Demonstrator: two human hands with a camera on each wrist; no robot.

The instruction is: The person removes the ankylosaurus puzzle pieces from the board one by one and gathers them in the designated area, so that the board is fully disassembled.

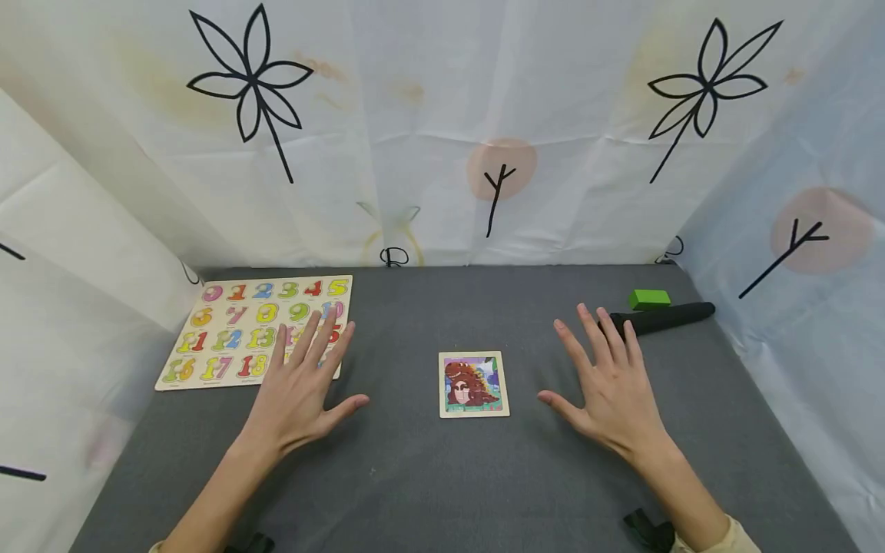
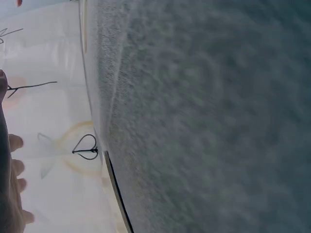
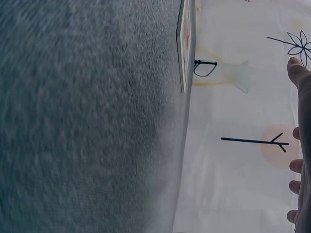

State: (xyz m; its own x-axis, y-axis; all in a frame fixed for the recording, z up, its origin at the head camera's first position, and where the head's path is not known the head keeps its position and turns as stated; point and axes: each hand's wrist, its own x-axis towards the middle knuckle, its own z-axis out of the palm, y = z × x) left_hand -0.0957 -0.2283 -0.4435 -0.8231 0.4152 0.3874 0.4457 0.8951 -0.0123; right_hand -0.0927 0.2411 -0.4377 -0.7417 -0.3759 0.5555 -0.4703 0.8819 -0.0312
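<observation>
In the head view a small square picture puzzle (image 1: 474, 384) with a red dinosaur and a pale border lies flat on the grey table, between the two hands. The left hand (image 1: 304, 392) is spread palm down, its fingertips overlapping a wooden number board (image 1: 228, 330) and hiding some of its numerals. The right hand (image 1: 611, 392) is spread too, fingers straight, to the right of the puzzle. Its fingertips overlap the near end of a black elongated object (image 1: 671, 316). Neither hand holds anything. Edge-on in the right wrist view shows the small puzzle (image 3: 184, 43).
A bright green block (image 1: 649, 299) sits behind the black object at the back right. White cloth (image 1: 442, 100) with printed plants hangs behind the grey table (image 1: 429, 491) and along both sides. Dark straps (image 1: 650, 530) show near the wrists.
</observation>
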